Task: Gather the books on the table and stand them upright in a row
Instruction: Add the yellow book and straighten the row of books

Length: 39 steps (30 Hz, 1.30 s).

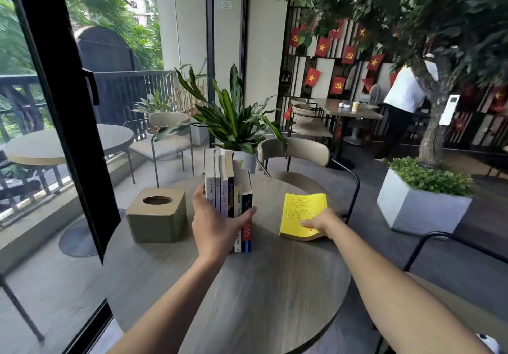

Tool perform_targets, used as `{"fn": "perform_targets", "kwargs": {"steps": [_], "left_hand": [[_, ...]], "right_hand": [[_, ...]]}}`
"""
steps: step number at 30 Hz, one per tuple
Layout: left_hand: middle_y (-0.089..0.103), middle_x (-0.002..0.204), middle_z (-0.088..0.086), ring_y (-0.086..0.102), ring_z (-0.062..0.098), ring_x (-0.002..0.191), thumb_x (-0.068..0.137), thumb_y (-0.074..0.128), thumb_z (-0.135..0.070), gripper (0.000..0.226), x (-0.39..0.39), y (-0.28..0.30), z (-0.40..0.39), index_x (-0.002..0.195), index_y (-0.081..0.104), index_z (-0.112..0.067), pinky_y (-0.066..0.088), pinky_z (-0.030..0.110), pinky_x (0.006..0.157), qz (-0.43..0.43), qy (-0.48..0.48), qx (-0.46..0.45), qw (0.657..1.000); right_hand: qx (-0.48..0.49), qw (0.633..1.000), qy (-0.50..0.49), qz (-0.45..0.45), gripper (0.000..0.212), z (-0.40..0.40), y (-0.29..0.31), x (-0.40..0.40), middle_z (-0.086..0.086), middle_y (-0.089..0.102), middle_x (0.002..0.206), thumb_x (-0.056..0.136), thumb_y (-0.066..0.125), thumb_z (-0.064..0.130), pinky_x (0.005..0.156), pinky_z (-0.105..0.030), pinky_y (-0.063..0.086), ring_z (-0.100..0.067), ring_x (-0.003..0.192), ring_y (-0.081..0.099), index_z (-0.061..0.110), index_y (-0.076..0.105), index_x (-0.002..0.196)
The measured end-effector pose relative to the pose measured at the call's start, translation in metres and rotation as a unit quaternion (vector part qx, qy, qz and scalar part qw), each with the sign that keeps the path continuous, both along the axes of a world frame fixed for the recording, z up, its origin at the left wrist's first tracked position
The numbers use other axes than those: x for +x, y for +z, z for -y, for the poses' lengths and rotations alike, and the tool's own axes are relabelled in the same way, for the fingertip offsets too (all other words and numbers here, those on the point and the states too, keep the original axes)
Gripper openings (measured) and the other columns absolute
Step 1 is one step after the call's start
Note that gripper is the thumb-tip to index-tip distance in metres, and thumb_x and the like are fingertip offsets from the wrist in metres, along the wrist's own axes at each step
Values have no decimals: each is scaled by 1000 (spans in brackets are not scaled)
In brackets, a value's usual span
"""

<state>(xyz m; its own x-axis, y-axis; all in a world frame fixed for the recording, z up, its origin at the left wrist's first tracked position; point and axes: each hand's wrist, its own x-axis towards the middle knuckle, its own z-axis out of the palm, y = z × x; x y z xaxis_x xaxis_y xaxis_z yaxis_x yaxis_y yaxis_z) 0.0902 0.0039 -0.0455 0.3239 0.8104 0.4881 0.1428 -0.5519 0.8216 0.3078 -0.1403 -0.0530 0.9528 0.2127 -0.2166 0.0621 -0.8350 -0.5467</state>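
Observation:
Several books (228, 186) stand upright in a row at the middle of the round grey table (269, 285), spines toward me. My left hand (214, 224) spans the row, fingers on its left side and thumb on the right-hand spine, gripping the books together. To the right a yellow book (303, 212) lies flat with its near corner lifted a little. My right hand (320, 223) pinches that near edge, thumb on top.
A beige tissue box (156, 215) stands left of the books. A potted plant (236, 131) and a chair (297, 158) are behind the table. A glass door frame (68, 123) lies left, a white planter (420, 202) right. A person stands far back right.

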Motion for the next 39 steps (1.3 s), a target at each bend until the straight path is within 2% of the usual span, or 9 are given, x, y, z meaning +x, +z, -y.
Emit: {"fn": "perform_targets", "kwargs": {"steps": [6, 10, 12, 14, 18, 21, 29, 32, 39], "left_hand": [[48, 129, 0, 58, 22, 114, 55, 88, -59, 109, 0, -1, 0, 139, 32, -17, 51, 40, 90, -10, 7, 7, 1000], [48, 129, 1, 58, 22, 115, 55, 88, -61, 109, 0, -1, -1, 138, 33, -16, 51, 41, 91, -13, 6, 6, 1000], [49, 129, 2, 58, 23, 115, 54, 87, -62, 110, 0, -1, -1, 137, 33, -15, 52, 42, 90, -18, 11, 4, 1000], [49, 129, 3, 57, 23, 115, 55, 87, -61, 110, -1, -1, -1, 138, 34, -14, 51, 42, 91, -18, 12, 8, 1000], [48, 128, 1, 57, 21, 114, 54, 87, -62, 111, -1, 0, -1, 139, 34, -15, 52, 41, 92, -17, 6, 11, 1000], [47, 128, 0, 56, 20, 113, 55, 87, -62, 111, -2, 2, -1, 140, 34, -15, 51, 39, 91, -22, 6, 18, 1000], [49, 126, -3, 58, 17, 111, 55, 89, -58, 107, -4, 3, -1, 137, 34, -18, 51, 38, 90, -8, -1, 23, 1000], [48, 126, -3, 57, 16, 111, 54, 90, -58, 107, -4, 3, -1, 138, 35, -17, 50, 36, 90, -7, -1, 26, 1000], [50, 122, -2, 58, 17, 110, 54, 89, -58, 106, -5, 3, -2, 136, 38, -15, 50, 36, 88, -16, 1, 26, 1000]], "right_hand": [[139, 987, -6, 86, 29, -4, -5, -23, -21, 56, 124, 95, 45, 25, 87, -47, 49, -41, 107, 55, 8, 36, 118], [324, 929, -18, 178, 25, -10, 6, -62, -20, 61, 108, 100, 46, 19, 60, -31, 32, -32, 76, 57, 3, 39, 117], [385, 899, 1, 208, 34, -17, 8, -78, -24, 64, 107, 96, 55, 14, 63, -33, 38, -35, 82, 62, -1, 43, 124], [384, 904, 44, 186, 43, -27, 3, -88, -23, 63, 117, 94, 59, 13, 79, -35, 46, -37, 102, 62, 1, 45, 132], [370, 909, 109, 160, 41, -38, -7, -108, -13, 63, 123, 98, 54, 15, 81, -26, 44, -29, 108, 61, 10, 44, 138], [363, 913, 144, 119, 45, -44, -15, -115, -7, 59, 127, 100, 50, 19, 93, -38, 52, -25, 115, 59, 17, 38, 143], [318, 908, 270, -30, 49, -41, -10, -118, 10, 45, 133, 103, 42, 17, 110, -39, 38, -14, 128, 43, 32, 26, 147], [294, 907, 298, -38, 56, -41, -8, -121, 9, 40, 138, 102, 41, 8, 112, -30, 27, -9, 131, 33, 28, 22, 150], [281, 907, 309, -47, 61, -43, -5, -120, 0, 40, 149, 99, 41, 3, 116, -37, 27, -17, 138, 34, 26, 21, 152]]}}
